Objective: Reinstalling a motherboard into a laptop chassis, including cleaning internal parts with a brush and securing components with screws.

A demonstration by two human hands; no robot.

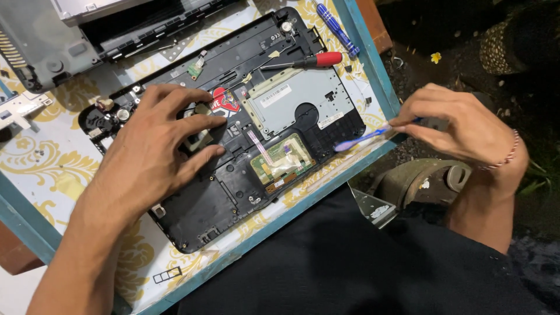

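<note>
Makeshift repair spot: opened laptop shell [233, 140], screwdrivers [309, 60], patterned table [52, 169].

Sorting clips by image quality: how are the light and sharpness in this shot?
Head view: the laptop base and left hand are evenly lit and sharp; the ground right of the table falls dark; the blue tool in the right hand looks slightly motion-blurred.
</note>
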